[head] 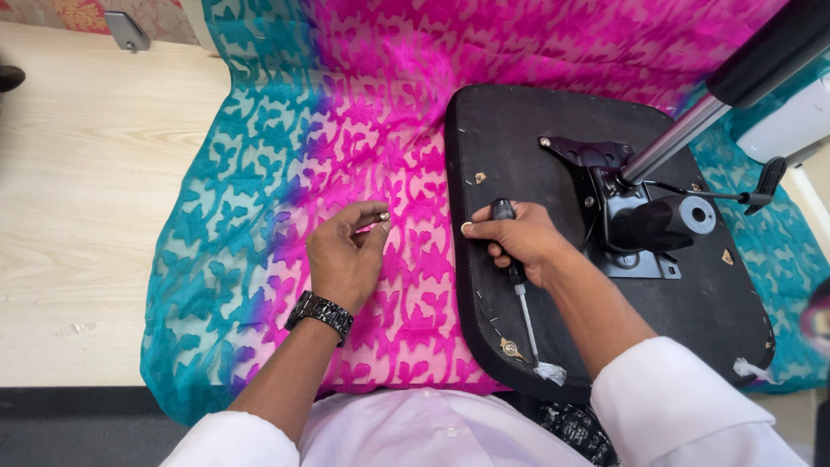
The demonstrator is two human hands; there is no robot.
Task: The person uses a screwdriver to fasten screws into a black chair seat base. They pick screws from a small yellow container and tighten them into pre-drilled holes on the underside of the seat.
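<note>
My left hand (346, 251) hovers over the pink and teal patterned cloth (259, 216), pinching a small screw (384, 216) between thumb and forefinger. My right hand (519, 240) rests on the upturned black chair seat base (519, 138) and grips a screwdriver (517, 277) with a black handle, its metal shaft pointing back toward me. A black metal tilt mechanism (640, 216) with a silver gas cylinder (670, 138) is bolted to the seat's middle. A brass fitting (512, 348) shows near the seat's front corner.
A light wooden floor (86, 190) lies left of the cloth. A thin lever with a black paddle (765, 183) sticks out right of the mechanism. A white object (791, 125) sits at the far right. A metal door stop (127, 30) is at top left.
</note>
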